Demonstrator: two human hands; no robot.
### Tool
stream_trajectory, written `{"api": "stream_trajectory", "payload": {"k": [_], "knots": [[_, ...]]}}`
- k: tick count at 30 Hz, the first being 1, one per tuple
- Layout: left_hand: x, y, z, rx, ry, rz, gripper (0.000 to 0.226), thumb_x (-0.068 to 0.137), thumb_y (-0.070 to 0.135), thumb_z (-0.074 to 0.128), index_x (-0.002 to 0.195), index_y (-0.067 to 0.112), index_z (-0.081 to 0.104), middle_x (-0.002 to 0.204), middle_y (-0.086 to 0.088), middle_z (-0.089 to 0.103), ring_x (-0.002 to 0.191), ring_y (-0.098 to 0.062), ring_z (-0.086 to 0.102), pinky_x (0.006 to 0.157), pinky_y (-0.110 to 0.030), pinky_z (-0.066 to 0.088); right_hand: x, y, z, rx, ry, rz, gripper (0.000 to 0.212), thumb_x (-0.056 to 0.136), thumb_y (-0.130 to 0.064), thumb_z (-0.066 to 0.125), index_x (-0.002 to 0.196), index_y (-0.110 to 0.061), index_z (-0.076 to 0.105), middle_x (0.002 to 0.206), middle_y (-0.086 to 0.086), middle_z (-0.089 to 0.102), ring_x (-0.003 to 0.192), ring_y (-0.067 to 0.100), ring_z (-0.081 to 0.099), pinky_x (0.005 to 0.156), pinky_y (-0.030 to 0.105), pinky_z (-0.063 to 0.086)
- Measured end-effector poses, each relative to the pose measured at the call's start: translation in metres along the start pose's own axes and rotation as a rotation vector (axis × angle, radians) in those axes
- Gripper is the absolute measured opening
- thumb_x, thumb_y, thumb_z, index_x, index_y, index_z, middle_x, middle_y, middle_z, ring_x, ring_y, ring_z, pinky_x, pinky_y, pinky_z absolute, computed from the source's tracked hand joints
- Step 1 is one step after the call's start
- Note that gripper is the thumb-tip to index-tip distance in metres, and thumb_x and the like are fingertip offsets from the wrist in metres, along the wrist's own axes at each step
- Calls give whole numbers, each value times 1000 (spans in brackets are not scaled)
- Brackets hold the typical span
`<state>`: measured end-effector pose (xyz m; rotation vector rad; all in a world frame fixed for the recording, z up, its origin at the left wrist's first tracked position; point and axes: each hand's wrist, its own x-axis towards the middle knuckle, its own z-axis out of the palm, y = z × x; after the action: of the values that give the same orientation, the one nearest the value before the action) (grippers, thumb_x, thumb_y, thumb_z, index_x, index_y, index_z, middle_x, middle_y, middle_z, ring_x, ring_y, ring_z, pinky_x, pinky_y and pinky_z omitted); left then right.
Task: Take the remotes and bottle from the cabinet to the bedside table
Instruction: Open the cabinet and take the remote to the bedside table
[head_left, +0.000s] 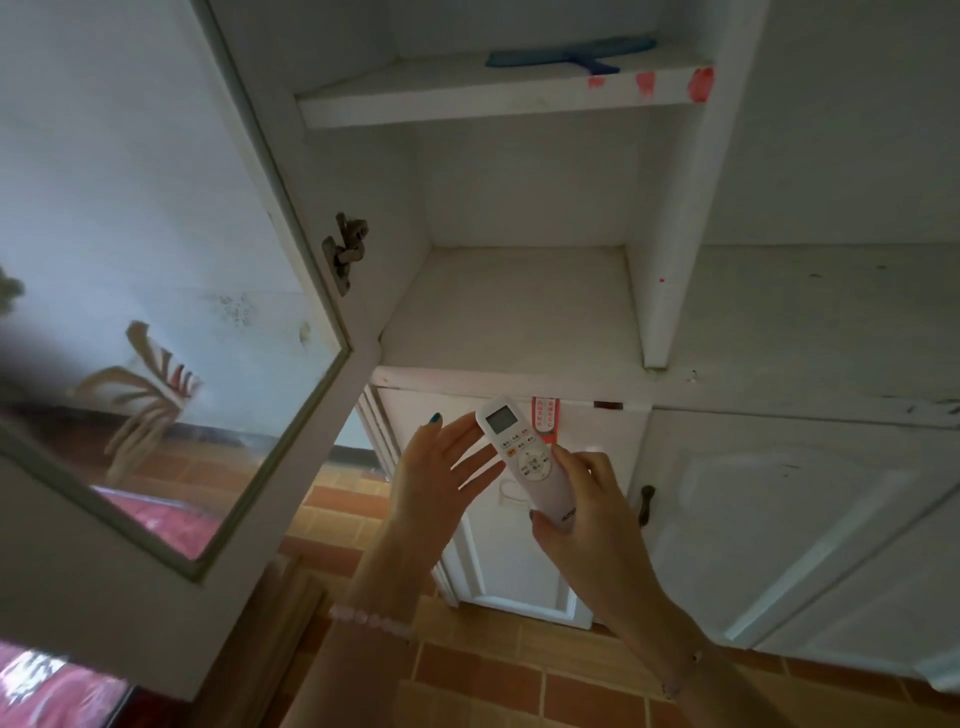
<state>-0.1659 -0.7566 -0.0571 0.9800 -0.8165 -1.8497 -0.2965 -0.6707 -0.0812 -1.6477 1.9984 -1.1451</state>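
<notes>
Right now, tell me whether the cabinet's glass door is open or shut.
Open: the glass door stands swung out to the left, hinge exposed, and the cabinet shelf behind shows unobstructed.

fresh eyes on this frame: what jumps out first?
The white remote at centre, gripped by its lower end in the right hand, with the left hand open at its side. Next, the glass door swung wide open across the left. Then the blue object lying on the top shelf, above red smudges on that shelf's front edge.
</notes>
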Motion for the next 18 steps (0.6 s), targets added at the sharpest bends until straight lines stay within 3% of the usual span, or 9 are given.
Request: {"api": "stream_trajectory", "payload": {"k": [4,10,14,18], "knots": [[-23,-11,7,-52,49,59,40,90,35,42,109,5,60,111,-13,67,99,-31,65,85,-44,50,-13,5,-12,46,-59,-6,61,81,-18,68,133,-15,38,129,2,40,123,18,41,97,30,44],[-59,-36,26,-111,143,82,42,90,34,44,115,3,58,112,-15,66,96,-31,67,80,-44,53,-34,17,-44,77,-135,-70,61,81,-20,67,133,-17,37,129,-1,38,122,15,40,96,25,44],[-82,-51,40,-153,188,121,52,78,37,51,117,3,58,114,-15,65,97,-31,66,80,-44,51,-48,25,-64,90,-176,-137,60,80,-20,69,132,-17,39,125,-2,40,121,14,42,94,26,45],[-114,-62,45,-222,290,159,53,78,35,51,119,3,57,120,-15,63,104,-32,63,83,-45,51,-62,27,-73,106,-254,-225,60,78,-19,71,131,-16,42,123,-2,42,114,10,43,85,11,40]]}}
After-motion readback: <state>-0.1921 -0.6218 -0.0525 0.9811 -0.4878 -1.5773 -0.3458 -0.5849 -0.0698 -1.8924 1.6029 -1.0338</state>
